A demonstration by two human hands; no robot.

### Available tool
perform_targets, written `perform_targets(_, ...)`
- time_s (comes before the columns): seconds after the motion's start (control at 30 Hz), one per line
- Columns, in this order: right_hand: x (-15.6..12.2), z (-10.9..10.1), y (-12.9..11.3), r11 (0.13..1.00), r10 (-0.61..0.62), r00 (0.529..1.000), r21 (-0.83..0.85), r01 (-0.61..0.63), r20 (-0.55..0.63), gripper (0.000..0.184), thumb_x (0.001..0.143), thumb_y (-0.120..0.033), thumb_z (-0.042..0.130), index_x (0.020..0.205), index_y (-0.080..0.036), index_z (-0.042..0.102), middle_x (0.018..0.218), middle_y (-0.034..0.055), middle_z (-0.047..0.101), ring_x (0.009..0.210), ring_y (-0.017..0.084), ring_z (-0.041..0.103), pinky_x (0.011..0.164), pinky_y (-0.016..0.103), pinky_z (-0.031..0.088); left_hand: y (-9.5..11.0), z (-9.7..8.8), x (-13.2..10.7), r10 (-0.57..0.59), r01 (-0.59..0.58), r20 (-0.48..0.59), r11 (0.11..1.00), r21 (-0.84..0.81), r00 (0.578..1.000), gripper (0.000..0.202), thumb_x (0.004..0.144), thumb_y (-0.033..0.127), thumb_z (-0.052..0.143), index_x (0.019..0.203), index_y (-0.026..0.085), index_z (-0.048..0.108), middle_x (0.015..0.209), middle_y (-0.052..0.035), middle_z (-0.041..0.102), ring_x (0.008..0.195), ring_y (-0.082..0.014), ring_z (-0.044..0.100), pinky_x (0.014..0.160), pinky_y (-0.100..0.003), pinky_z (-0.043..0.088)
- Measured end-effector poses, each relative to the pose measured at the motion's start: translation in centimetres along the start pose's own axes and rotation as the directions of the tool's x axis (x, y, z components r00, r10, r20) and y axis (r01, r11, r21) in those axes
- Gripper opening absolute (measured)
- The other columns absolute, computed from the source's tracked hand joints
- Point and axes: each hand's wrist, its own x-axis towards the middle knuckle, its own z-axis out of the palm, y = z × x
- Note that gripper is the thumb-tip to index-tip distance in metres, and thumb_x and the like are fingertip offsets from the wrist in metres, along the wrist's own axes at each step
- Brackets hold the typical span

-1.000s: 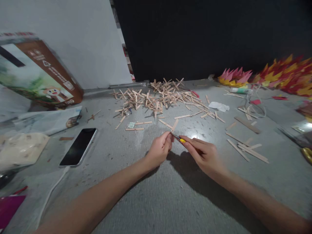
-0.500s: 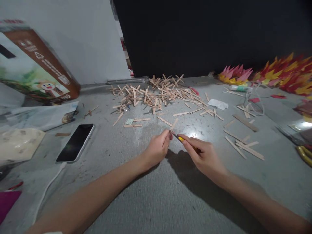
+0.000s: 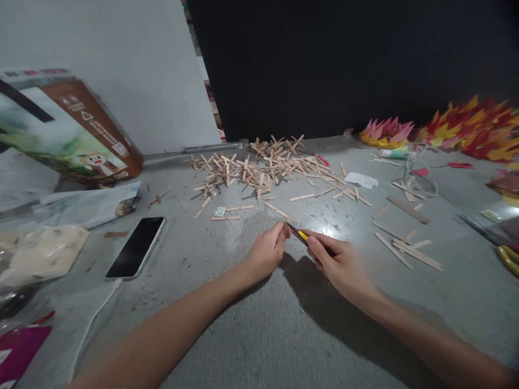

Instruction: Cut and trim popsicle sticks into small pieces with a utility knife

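Head view, nearest: bare table (image 3: 227, 346), grey, scuffed, faintly brushed in texture; purple packet (image 3: 24, 346) at the left edge.
Phone: dark-screened phone (image 3: 135, 247) lies flat at left, white cable (image 3: 91, 321) running from its near end; set aside, likely to leave the middle free for both hands.
Right hand: right hand (image 3: 338, 262) has its fingers clamped on a slim yellow-and-black tool (image 3: 303, 236), narrow and dark-tipped; gripped close to the front, probably for fine control.
Left hand: left hand (image 3: 267, 251) has thumb and fingers pressed together, apparently on a thin wooden stick (image 3: 294, 215), visible only as a pale blur just past the fingertips; the pinch likely steadies it against the tool tip. Exact contact cannot be told.
Loose sticks, right: flat pale sticks (image 3: 417, 254), some overlapping, within easy reach of the right hand.
Loose sticks, ahead: single flat stick (image 3: 276, 209), dark mark at its middle, just beyond the hands.
Pile: crossed sticks (image 3: 245, 167), spiky and tangled, heaped at the back, presumably to keep them out of the way.
Far right: crumpled white paper (image 3: 361, 180); pointed pink-and-yellow petals (image 3: 387, 134), paper-like.
Backdrop: smooth black panel (image 3: 348, 65).
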Motion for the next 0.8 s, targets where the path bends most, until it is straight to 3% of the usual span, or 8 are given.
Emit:
perform_targets(0.1, 0.0, 0.2, 0.3, 0.996, 0.050, 0.999, 0.076, -0.050, 0.010, 0.057, 0.102, -0.061, 0.058, 0.135, -0.019, 0.075, 0.065, -0.0022, 0.049, 0.056, 0.012, 0.041, 0.048, 0.024, 0.031, -0.1, 0.1, -0.1, -0.006, 0.006, -0.008, 1.000, 0.001, 1.000, 0.026, 0.109, 0.030, 0.037, 0.096, 0.021, 0.058, 0.079, 0.0005, 0.064, 0.069, -0.0156, 0.057, 0.073, -0.028, 0.042)
perform_targets(0.27, 0.0, 0.3, -0.2, 0.982, 0.100, 0.994, 0.155, -0.105, 0.039, 0.054, 0.099, -0.064, 0.060, 0.126, -0.019, 0.075, 0.069, -0.0017, 0.049, 0.056, 0.011, 0.042, 0.045, 0.022, 0.030, 0.0, 0.1, -0.3, -0.006, 0.007, -0.028, 1.000, 0.023, 1.000, 0.027, 0.110, 0.031, 0.037, 0.101, 0.021, 0.061, 0.085, -0.0016, 0.069, 0.074, -0.0165, 0.062, 0.078, -0.028, 0.045)
perform_targets(0.47, 0.2, 0.0, -1.0, 0.911, 0.200, 0.967, 0.334, -0.242, 0.155, 0.048, 0.094, -0.067, 0.066, 0.092, -0.019, 0.066, 0.066, -0.0049, 0.047, 0.044, 0.005, 0.031, 0.039, 0.021, 0.021, 0.1, 0.0, -0.5, -0.013, 0.016, -0.038, 0.997, 0.082, 0.999, 0.030, 0.111, 0.035, 0.037, 0.106, 0.022, 0.063, 0.089, -0.0031, 0.071, 0.078, -0.0179, 0.065, 0.079, -0.029, 0.045)
perform_targets(0.63, 0.4, -0.9, -1.6, 0.756, 0.257, 0.928, 0.542, -0.367, 0.271, 0.040, 0.096, -0.061, 0.069, 0.100, -0.021, 0.065, 0.071, -0.0065, 0.043, 0.046, 0.004, 0.022, 0.042, 0.020, 0.012, 0.4, -0.1, -0.6, 0.000, -0.005, 0.047, 0.994, 0.111, 0.999, 0.035, 0.112, 0.039, 0.034, 0.108, 0.023, 0.065, 0.082, -0.0009, 0.067, 0.072, -0.0180, 0.060, 0.075, -0.029, 0.041)
perform_targets(0.8, 0.7, -1.9, -2.4, 0.798, 0.212, 0.970, 0.553, -0.241, 0.117, 0.042, 0.098, -0.060, 0.065, 0.110, -0.020, 0.069, 0.072, -0.0057, 0.040, 0.049, 0.006, 0.026, 0.043, 0.022, 0.016, 0.4, -0.1, -0.5, -0.026, 0.026, 0.016, 0.999, 0.048, 1.000, 0.037, 0.112, 0.040, 0.037, 0.110, 0.022, 0.069, 0.077, -0.0008, 0.066, 0.071, -0.0191, 0.061, 0.076, -0.030, 0.043)
